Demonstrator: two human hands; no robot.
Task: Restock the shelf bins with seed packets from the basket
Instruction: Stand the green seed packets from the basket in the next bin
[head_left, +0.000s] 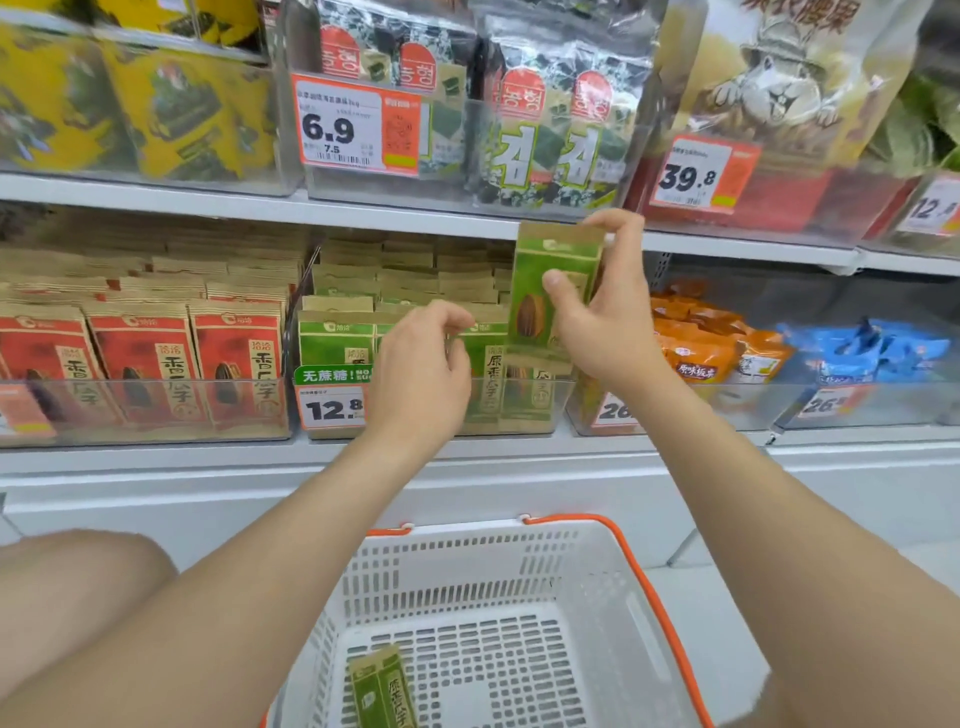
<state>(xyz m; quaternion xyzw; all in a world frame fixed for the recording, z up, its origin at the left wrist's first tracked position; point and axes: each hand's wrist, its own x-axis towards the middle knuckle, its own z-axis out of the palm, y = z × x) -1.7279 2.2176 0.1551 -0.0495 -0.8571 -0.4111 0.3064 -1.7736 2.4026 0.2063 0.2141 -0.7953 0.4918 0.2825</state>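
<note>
My right hand (602, 317) grips a green seed packet (545, 283) upright, thumb on its front and fingers at its top corner, above the right end of the clear bin (561, 410) of green packets. My left hand (421, 364) reaches into that bin with its fingers curled over the top edge of the front green packets (488, 364). Below, the white basket (597, 582) with orange handles holds one green packet (382, 691) lying in its near left corner.
A bin of red seed packets (145, 364) stands to the left, and orange snack bags (711, 343) and blue snack bags (862, 348) to the right. The shelf above holds seaweed packs (550, 119) with price tags (353, 127). My knee (78, 587) is at lower left.
</note>
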